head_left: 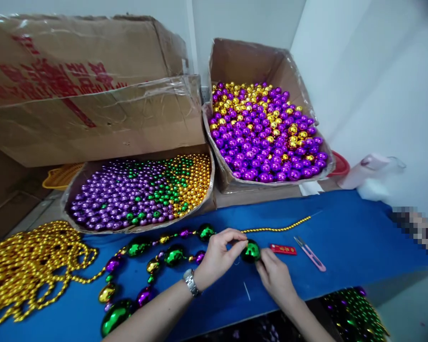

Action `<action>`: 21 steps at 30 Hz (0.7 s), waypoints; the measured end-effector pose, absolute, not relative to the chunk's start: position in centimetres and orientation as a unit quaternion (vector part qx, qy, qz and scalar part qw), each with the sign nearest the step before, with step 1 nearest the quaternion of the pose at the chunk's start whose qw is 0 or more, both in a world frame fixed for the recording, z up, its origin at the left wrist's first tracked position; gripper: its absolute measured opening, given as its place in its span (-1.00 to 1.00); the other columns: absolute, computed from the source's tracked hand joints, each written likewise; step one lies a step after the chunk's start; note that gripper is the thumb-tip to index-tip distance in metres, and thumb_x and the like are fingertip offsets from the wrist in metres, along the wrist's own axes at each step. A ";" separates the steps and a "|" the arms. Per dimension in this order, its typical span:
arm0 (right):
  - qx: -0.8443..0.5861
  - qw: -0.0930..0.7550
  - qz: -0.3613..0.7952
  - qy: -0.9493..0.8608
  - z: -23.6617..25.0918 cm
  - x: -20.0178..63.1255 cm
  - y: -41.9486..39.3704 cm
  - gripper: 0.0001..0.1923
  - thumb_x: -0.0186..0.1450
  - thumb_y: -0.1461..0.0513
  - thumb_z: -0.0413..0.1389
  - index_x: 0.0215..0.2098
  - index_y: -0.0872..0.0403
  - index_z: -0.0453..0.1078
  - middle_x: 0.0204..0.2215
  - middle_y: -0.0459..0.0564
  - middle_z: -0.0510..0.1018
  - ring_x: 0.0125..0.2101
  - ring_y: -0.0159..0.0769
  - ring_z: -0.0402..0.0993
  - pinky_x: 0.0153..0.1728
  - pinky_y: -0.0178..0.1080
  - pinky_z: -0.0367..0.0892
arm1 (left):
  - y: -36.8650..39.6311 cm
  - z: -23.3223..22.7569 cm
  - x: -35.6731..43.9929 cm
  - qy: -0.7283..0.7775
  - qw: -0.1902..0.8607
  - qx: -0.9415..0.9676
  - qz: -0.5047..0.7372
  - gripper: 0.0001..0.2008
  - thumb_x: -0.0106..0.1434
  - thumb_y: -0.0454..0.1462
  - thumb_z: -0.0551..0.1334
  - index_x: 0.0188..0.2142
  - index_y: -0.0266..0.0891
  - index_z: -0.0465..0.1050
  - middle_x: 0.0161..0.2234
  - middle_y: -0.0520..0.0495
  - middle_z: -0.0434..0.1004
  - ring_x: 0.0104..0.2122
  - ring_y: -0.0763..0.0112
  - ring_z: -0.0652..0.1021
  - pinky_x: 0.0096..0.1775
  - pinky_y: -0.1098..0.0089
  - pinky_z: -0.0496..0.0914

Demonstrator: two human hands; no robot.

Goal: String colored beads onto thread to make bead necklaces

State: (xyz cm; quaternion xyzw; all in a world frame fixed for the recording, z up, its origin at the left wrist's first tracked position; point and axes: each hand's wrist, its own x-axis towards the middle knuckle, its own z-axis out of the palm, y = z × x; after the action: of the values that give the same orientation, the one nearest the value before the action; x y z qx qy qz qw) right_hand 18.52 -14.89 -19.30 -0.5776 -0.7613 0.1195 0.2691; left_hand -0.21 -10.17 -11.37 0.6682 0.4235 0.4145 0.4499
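Note:
A shiny green ball bead (250, 251) sits between my two hands above the blue cloth (345, 242). My left hand (224, 249), below a metal wristwatch, pinches at the bead's upper left side, where a thin loop of thread shows. On the bead's lower right, the fingers of my right hand (274, 274) are closed against it. A strand of large green, purple and gold beads (174, 255) lies to the left, partly behind my left arm. Behind my hands runs a short string of small gold beads (278, 230), ending in a thin thread or needle.
Pink thread snips (311, 254) and a red packet (283, 249) lie right of my hands. A heap of gold bead strings (28, 266) covers the left side. Behind stand a box of small mixed beads (128, 190) and a box of purple and gold balls (257, 142).

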 end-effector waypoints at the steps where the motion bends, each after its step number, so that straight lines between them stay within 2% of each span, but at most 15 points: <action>1: -0.579 0.264 0.121 -0.762 -19.3 18.7 -14.9 -0.80 0.32 0.28 -0.10 -0.23 0.08 0.36 -0.39 0.04 0.51 -0.47 -0.22 0.52 -0.52 -0.28 0.34 | -10.2 -11.7 -0.2 0.423 0.432 0.685 0.406 -0.90 0.21 -0.29 0.23 -0.34 -0.25 0.52 -0.30 -0.10 0.57 -0.27 0.33 0.53 -0.17 0.35 0.38; 4: -0.583 0.266 0.127 -0.757 -17.8 19.5 -14.7 -0.73 0.34 0.26 -0.08 -0.05 0.05 0.35 -0.28 0.06 0.53 -0.37 -0.20 0.54 -0.42 -0.27 0.39 | -10.1 -11.3 -0.3 0.414 0.395 0.726 0.382 -0.90 0.23 -0.29 0.21 -0.34 -0.22 0.52 -0.31 -0.06 0.57 -0.26 0.34 0.52 -0.17 0.36 0.35; 7: -0.573 0.288 0.141 -0.754 -15.1 19.7 -14.4 -0.71 0.38 0.24 -0.11 0.03 0.03 0.30 -0.17 0.04 0.51 -0.17 -0.26 0.49 -0.19 -0.28 0.39 | -9.8 -9.0 -0.2 0.402 0.380 0.747 0.369 -0.88 0.24 -0.27 0.20 -0.33 -0.19 0.53 -0.34 -0.05 0.58 -0.29 0.33 0.52 -0.21 0.37 0.35; 10: -0.528 0.341 0.185 -0.756 -13.1 19.0 -13.8 -0.69 0.39 0.24 -0.09 0.07 0.03 0.27 -0.10 0.04 0.48 -0.10 -0.29 0.44 -0.09 -0.28 0.35 | -9.3 -6.3 0.3 0.399 0.388 0.740 0.376 -0.86 0.23 -0.25 0.21 -0.33 -0.20 0.55 -0.35 -0.07 0.58 -0.32 0.32 0.53 -0.23 0.38 0.36; 15: -0.493 0.390 0.223 -0.745 -12.5 17.9 -13.4 -0.76 0.38 0.27 -0.07 -0.10 0.04 0.40 -0.25 0.02 0.51 -0.21 -0.28 0.47 -0.17 -0.25 0.38 | -8.7 -4.5 0.7 0.400 0.467 0.666 0.422 -0.86 0.20 -0.25 0.23 -0.34 -0.25 0.55 -0.37 -0.10 0.58 -0.35 0.29 0.54 -0.28 0.40 0.37; 18: -0.501 0.409 0.225 -0.729 -12.4 18.2 -13.4 -0.76 0.39 0.26 -0.08 -0.10 0.06 0.40 -0.27 0.03 0.49 -0.30 -0.32 0.48 -0.26 -0.29 0.40 | -9.0 -5.8 0.9 0.389 0.492 0.646 0.435 -0.80 0.21 -0.26 0.21 -0.19 -0.25 0.52 -0.24 -0.14 0.57 -0.24 0.26 0.53 -0.19 0.36 0.38; 21: -0.521 0.436 0.262 -0.686 -11.9 18.6 -13.4 -0.75 0.40 0.22 -0.10 -0.07 0.07 0.37 -0.40 -0.04 0.47 -0.48 -0.40 0.46 -0.43 -0.36 0.39 | -10.0 -8.0 1.4 0.339 0.469 0.723 0.376 -0.66 0.19 -0.30 0.22 -0.02 -0.18 0.43 -0.08 -0.16 0.50 -0.08 0.21 0.47 -0.02 0.29 0.31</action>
State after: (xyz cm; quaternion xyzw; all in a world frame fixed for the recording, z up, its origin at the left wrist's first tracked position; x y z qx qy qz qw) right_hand 18.63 -13.39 -11.88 -0.5208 -0.6855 0.2617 0.4363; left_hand 1.36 -10.01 -7.98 0.7232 0.3394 0.3762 0.4693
